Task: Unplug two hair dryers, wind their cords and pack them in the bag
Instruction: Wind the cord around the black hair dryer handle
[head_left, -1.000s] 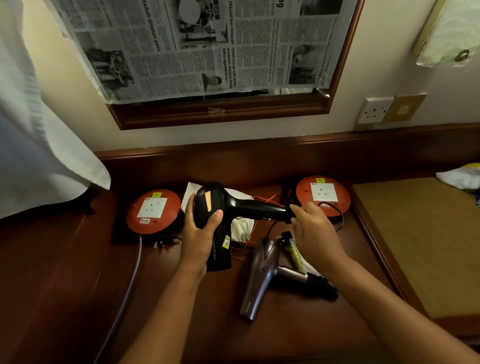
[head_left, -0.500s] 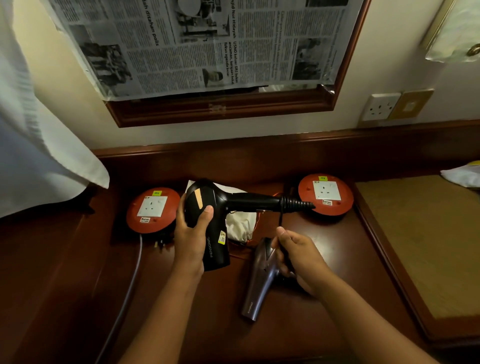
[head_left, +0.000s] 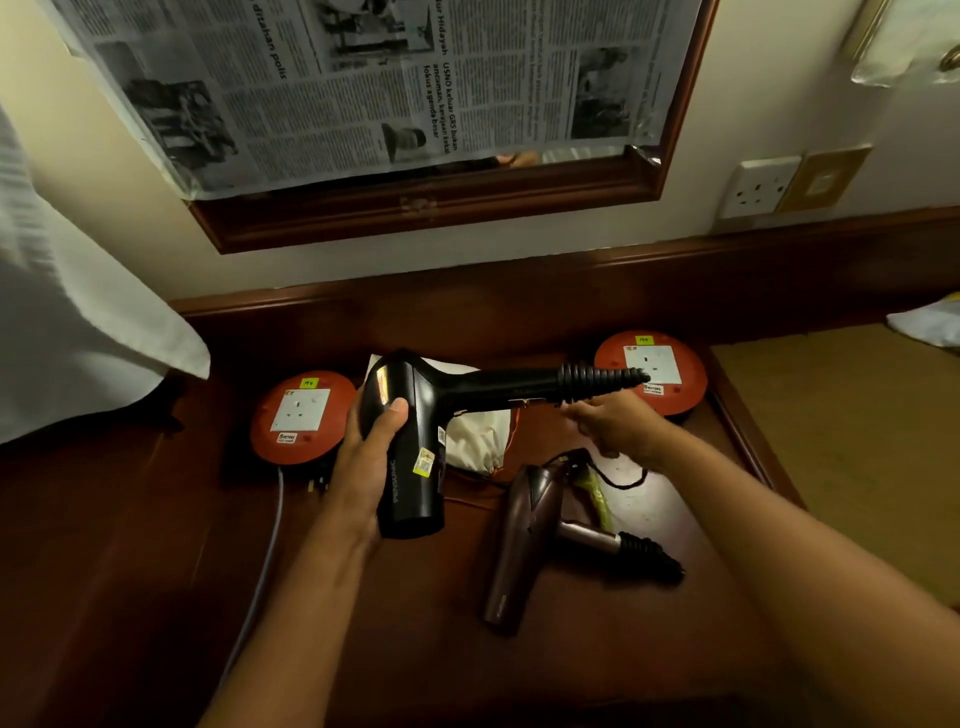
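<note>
My left hand (head_left: 371, 457) grips the barrel of a black hair dryer (head_left: 415, 431) held above the wooden desk (head_left: 156, 545), its handle pointing right. Just under the handle's ribbed end my right hand (head_left: 618, 428) is closed loosely on the dryer's black cord (head_left: 626, 480), which loops out below my palm. A brown hair dryer (head_left: 524, 530) lies flat on the desk beneath, with its handle to the right. A white cloth bag (head_left: 480, 439) lies behind the black dryer, partly hidden by it.
Two orange cord reels with white sockets sit on the desk, one at the left (head_left: 301, 415) and one at the right (head_left: 670, 364). A grey cable (head_left: 260, 571) runs down from the left reel. A wall socket (head_left: 758, 187) is at upper right. White cloth (head_left: 78, 338) hangs at left.
My right hand went from the handle's end down to the cord by the brown dryer, then rose back under the handle. The black dryer has stayed in my left hand.
</note>
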